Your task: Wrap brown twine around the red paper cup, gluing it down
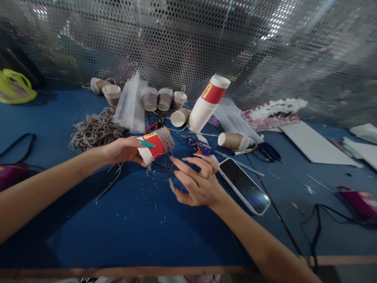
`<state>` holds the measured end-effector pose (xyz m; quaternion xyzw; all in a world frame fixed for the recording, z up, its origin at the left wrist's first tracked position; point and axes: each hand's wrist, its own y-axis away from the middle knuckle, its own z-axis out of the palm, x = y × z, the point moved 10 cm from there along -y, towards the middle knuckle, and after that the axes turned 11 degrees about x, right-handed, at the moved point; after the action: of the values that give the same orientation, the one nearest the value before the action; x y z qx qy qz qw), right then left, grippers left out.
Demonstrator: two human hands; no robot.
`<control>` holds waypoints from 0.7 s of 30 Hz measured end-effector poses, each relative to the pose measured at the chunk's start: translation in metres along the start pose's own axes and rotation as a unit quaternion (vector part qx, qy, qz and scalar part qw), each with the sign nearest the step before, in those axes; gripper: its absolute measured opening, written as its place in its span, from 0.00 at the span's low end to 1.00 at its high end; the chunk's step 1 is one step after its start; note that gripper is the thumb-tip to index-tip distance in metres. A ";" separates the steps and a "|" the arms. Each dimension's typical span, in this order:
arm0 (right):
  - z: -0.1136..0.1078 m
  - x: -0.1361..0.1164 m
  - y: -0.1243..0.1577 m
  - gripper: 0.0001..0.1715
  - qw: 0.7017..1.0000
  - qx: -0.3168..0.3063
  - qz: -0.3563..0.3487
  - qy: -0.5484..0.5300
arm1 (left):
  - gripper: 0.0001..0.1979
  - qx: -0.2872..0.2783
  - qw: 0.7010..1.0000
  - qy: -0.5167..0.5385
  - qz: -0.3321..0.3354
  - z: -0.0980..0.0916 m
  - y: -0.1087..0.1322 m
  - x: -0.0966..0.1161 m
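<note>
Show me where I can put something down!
The biggest nearly bare patch of the blue table is at the front, between both forearms. Another is left, between the yellow thing and the grey cord heap. It's crowded along the mesh, with the cup stack and plastic strips, and beside the right hand, with the glue gun and phone.

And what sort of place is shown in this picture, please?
Probably a handicraft workspace, perhaps a small workshop: it has a heap of cord, a partly cord-wrapped paper cup, and what looks like a glue gun.

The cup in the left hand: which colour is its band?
Its band is red with a yellow patch; head view.
</note>
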<state>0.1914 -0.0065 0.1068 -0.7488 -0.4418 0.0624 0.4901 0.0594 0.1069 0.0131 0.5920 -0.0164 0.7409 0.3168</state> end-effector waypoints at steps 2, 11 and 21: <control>-0.003 0.001 -0.001 0.10 1.000 0.016 0.000 -0.003 | 0.24 -0.004 1.000 -0.005 -0.007 0.001 0.001 -0.002; 0.002 -0.002 -0.003 0.07 1.000 -0.004 0.003 -0.003 | 0.26 -0.032 0.999 0.012 -0.041 0.008 0.006 -0.007; -0.008 -0.004 -0.002 0.05 0.999 0.050 -0.008 0.011 | 0.21 -0.122 0.984 0.122 -0.052 0.015 0.003 -0.005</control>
<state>0.1919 -0.0145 0.1114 -0.7204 -0.4387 0.0718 0.5324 0.0717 0.0964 0.0146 0.4543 -0.0374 0.7824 0.4244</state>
